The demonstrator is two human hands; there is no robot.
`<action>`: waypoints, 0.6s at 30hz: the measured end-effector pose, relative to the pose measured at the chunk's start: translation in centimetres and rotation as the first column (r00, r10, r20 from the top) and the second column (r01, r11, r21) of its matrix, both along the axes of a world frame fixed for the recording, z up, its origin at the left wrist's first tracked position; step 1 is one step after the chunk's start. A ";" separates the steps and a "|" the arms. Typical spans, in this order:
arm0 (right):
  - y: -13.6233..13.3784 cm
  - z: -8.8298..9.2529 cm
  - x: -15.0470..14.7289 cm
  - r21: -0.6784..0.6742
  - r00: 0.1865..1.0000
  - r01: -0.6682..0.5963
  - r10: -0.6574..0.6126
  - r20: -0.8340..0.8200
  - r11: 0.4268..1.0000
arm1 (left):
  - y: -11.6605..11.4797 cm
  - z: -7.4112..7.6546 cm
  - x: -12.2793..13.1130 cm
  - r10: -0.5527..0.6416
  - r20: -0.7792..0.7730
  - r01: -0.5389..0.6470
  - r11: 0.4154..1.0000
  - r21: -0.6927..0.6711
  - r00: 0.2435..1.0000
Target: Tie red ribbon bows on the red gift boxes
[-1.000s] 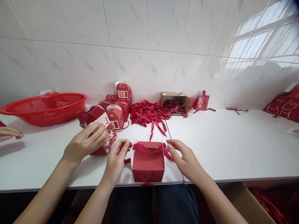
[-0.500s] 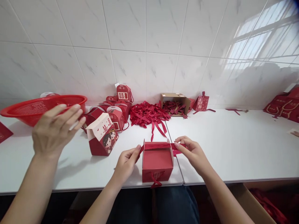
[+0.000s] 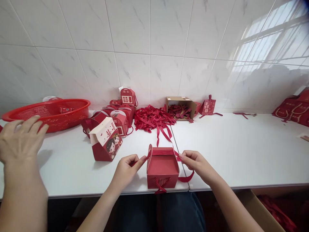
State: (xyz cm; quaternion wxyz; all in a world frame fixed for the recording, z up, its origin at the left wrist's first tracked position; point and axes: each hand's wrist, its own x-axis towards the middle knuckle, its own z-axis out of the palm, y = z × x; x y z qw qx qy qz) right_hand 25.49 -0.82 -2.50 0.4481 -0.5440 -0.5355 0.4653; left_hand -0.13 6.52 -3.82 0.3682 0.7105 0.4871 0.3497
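Observation:
A red gift box (image 3: 162, 166) with a twisted cord at its front stands before me near the table edge. Across its back runs a red ribbon (image 3: 163, 152), passing along the box's raised side flaps. To the left of the box, my left hand (image 3: 126, 169) is closed in a pinch on one end of the ribbon. My right hand (image 3: 196, 164) pinches the ribbon close to the right flap, and a loose tail curves down below it onto the table.
Another person's hand (image 3: 23, 140) reaches in at left, by a red plastic basket (image 3: 70, 120). A printed box (image 3: 106, 141) and several finished red boxes (image 3: 120, 120) stand behind. Further back are a ribbon pile (image 3: 152, 117), a cardboard box of tags (image 3: 193, 109) and a hanging tag (image 3: 208, 107).
The ribbon now sits lower between the flaps, and my right hand has moved slightly down and closer to the box. The other person's hand has shifted left, away from the basket's front.

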 end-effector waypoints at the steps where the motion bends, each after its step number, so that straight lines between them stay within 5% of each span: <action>1: 0.1 -0.2 -0.1 0.002 1.000 -0.002 0.002 0.012 1.000 | 0.0 -0.3 0.0 0.010 -0.033 -0.010 1.000 0.008 0.999; 7: 0.0 -1.1 0.0 -0.012 1.000 -0.026 0.026 0.006 1.000 | 0.2 -2.0 -1.2 0.087 -0.126 -0.085 0.996 0.021 0.988; 18: -0.5 -0.6 2.6 -0.127 1.000 0.005 -0.005 0.002 0.992 | 1.1 -1.8 -2.0 0.036 -0.115 -0.042 0.998 -0.052 0.993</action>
